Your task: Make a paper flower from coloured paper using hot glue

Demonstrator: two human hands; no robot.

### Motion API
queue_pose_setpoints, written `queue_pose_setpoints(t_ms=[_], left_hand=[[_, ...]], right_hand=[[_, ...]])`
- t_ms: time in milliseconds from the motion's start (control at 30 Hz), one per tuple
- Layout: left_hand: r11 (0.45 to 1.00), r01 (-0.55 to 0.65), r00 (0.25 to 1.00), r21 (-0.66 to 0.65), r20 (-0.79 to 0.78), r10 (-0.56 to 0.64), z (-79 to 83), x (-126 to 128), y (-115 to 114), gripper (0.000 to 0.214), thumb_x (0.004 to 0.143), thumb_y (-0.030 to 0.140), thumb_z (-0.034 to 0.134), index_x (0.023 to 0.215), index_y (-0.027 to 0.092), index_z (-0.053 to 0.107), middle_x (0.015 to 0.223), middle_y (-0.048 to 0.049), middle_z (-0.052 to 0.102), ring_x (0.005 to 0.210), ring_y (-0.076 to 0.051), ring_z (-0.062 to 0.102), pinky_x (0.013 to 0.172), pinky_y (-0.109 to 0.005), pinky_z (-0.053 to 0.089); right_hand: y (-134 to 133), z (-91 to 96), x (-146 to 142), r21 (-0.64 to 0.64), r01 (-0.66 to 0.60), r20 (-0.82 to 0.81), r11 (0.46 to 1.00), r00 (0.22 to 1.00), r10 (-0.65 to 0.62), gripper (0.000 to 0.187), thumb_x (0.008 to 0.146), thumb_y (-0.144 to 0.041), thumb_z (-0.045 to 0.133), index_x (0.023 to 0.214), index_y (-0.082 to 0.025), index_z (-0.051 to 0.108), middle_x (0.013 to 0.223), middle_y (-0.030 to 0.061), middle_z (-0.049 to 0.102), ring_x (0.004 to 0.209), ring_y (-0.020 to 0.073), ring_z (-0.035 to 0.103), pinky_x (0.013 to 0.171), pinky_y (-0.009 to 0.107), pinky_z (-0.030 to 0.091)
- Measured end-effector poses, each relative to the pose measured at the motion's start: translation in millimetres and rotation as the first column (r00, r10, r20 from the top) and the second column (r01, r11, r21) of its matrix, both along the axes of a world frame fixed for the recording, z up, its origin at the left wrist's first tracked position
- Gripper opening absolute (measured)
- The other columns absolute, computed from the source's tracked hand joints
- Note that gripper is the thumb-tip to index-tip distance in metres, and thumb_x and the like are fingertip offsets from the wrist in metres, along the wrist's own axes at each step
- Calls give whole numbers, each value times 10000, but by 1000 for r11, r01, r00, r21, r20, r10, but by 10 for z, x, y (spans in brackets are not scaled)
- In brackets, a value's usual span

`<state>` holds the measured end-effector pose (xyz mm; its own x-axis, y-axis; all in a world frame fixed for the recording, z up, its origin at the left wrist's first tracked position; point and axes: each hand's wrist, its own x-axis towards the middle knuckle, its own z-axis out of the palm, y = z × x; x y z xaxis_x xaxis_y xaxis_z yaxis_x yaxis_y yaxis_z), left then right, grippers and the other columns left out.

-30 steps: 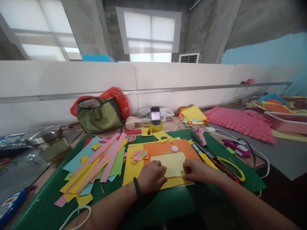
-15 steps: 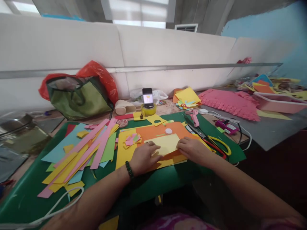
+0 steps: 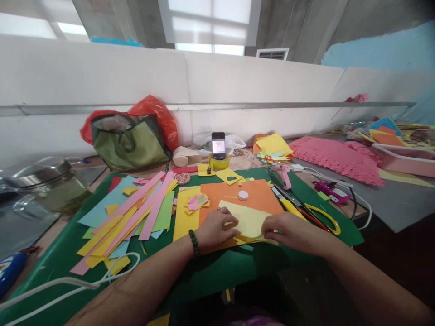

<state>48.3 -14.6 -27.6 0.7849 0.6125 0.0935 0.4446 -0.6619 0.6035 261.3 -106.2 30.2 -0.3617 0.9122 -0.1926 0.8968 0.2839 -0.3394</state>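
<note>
A pale yellow sheet of paper (image 3: 249, 219) lies between my hands, its near edge bowed upward. My left hand (image 3: 219, 226), with a ring and a dark green bead bracelet, pinches its left edge between thumb and fingers. At the right edge my right hand (image 3: 285, 228) is closed on the paper, thumb beneath the fingers. Under it lie an orange sheet (image 3: 251, 188) and a yellow sheet (image 3: 185, 217). A pink and yellow paper flower (image 3: 197, 203) rests left of my left hand. Beyond the pale sheet sits a small round white disc (image 3: 243, 195).
Paper strips (image 3: 132, 217) are heaped at left, beside a white cable (image 3: 68, 283). Scissors (image 3: 299, 208) and a pink glue gun (image 3: 283, 175) lie at right on the green mat (image 3: 217, 276). A phone (image 3: 218, 146) stands at the back near a green bag (image 3: 131, 140).
The pale yellow sheet has come nearer to me, and its near edge now curves up. My right hand has shifted to its near right corner. The camera view has turned slightly left.
</note>
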Motion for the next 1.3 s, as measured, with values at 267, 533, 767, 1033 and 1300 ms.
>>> queue_pose_setpoints(t_ms=[267,533,767,1033,1300], left_hand=[[889,-457,729,18,581,363,231,-66,-74,299,830,420,556,999,187,634,961,-80,636,869,-193,564,797,-332,466],[802,14,866,-597,408,289,252,-24,-96,626,770,713,474,900,155,727,927,-114,719,783,-192,617,710,-317,476],[587,62,605,-807,498,621,269,-62,30,574,658,671,662,841,131,715,983,-124,691,847,-190,622,651,-253,477],[631,-4,538,-776,530,655,303,-101,117,435,589,529,785,714,115,745,688,-58,658,730,-160,593,680,-271,504],[624,-131,560,-771,461,688,259,-102,169,404,649,499,742,818,132,762,701,-43,659,676,-132,575,613,-235,495]], right_hand=[[16,280,174,400,361,-146,843,933,-330,244,872,-307,434,849,-227,663,739,33,704,624,168,610,571,251,408],[362,182,-371,842,53,130,537,946,-297,250,906,-202,424,829,-180,661,655,62,674,591,160,575,510,291,240],[448,-38,-682,900,-238,242,366,970,36,266,888,-69,406,850,-131,662,620,55,637,552,153,541,530,305,300],[639,-161,-650,611,-41,-419,791,831,367,246,941,-273,454,913,-203,688,820,52,677,689,120,602,590,235,440],[855,-220,-636,-67,105,-826,992,552,-114,395,702,-555,692,639,-172,619,591,-21,528,565,97,462,537,240,390]])
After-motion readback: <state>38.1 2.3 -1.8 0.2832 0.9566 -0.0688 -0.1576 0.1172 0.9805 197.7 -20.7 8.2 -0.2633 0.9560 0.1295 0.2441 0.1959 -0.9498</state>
